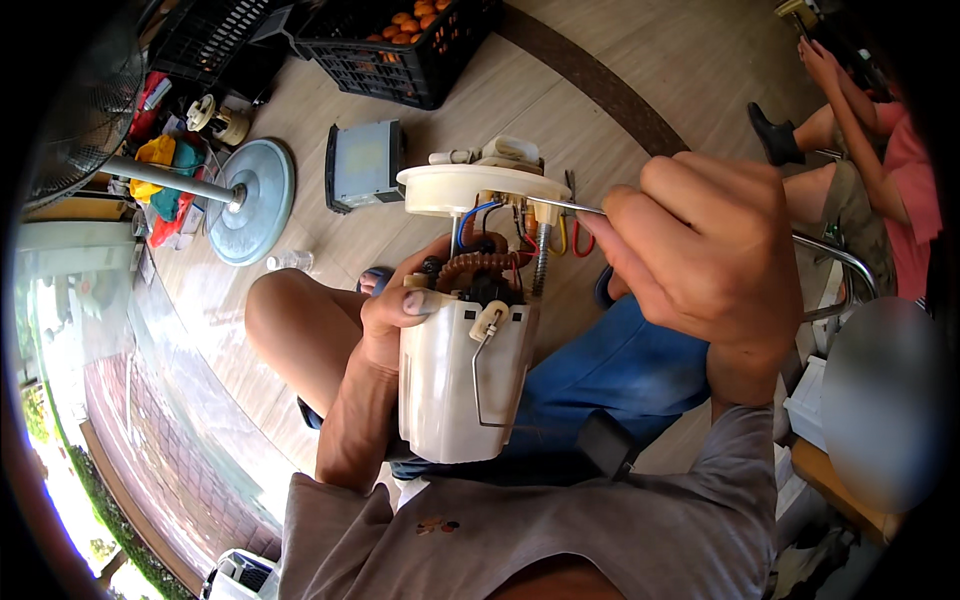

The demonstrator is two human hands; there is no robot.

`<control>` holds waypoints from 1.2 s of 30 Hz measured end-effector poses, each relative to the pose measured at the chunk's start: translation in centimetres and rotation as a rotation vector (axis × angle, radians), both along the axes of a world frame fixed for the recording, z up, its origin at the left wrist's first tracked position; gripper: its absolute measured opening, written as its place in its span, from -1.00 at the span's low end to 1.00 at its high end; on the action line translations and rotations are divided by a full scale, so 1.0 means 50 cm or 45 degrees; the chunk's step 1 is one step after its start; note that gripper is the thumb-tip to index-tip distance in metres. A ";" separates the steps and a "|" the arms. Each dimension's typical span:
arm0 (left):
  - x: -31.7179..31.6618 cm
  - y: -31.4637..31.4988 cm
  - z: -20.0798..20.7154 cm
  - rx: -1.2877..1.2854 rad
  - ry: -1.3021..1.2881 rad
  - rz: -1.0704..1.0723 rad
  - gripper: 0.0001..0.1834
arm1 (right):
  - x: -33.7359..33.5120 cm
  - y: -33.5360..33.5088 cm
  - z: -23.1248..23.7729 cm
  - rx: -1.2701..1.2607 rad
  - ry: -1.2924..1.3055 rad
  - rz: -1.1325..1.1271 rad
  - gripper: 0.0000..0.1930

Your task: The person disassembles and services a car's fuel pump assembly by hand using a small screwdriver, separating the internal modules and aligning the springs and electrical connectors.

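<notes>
A white plastic fuel pump module (462,390) stands upright in front of me, above my lap. My left hand (395,305) is closed around its upper left side, the thumb lying on the housing rim. Between the round top flange (425,190) and the housing show a ribbed brown hose (475,264), a metal spring (542,262) and blue, red and yellow wires. My right hand (700,245) pinches a thin metal pick-like tool (570,205); its tip reaches the wires just under the flange. The tool's handle is hidden in the fist. A bent wire float arm (478,380) hangs on the housing front.
On the floor ahead lies a silver metal box (364,165). Behind it stands a black crate (385,75) of orange fruit. A fan base (252,205), a clear bottle (290,261) and another pump unit (222,122) are at left. A seated person (870,170) is at right.
</notes>
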State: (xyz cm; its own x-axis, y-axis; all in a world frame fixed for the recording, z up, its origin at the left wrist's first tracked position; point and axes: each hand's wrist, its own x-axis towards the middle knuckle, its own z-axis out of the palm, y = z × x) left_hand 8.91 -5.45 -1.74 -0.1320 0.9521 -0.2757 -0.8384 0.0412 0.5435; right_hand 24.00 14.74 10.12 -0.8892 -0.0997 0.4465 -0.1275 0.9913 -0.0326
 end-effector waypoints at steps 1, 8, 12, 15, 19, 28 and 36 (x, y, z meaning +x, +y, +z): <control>0.000 0.002 -0.001 -0.004 0.015 -0.007 0.17 | 0.000 -0.001 -0.002 0.003 -0.008 -0.011 -0.78; 0.007 0.008 0.005 -0.009 0.027 0.023 0.18 | -0.002 -0.021 -0.014 0.137 -0.084 -0.096 -0.80; 0.002 0.003 0.001 -0.010 0.057 0.025 0.19 | -0.007 -0.022 -0.020 0.154 -0.038 -0.076 -0.81; 0.001 -0.002 0.000 -0.014 0.056 0.031 0.19 | -0.005 -0.023 -0.015 0.123 -0.047 -0.064 -0.80; 0.002 0.002 0.003 -0.001 0.044 0.030 0.18 | -0.005 -0.019 -0.019 0.109 -0.045 -0.055 -0.78; -0.004 -0.012 -0.008 -0.037 0.003 0.015 0.14 | -0.012 -0.039 -0.023 0.236 -0.070 -0.041 -0.79; 0.006 -0.015 -0.015 -0.004 -0.048 0.004 0.12 | -0.006 -0.028 -0.004 0.248 -0.145 0.041 -0.81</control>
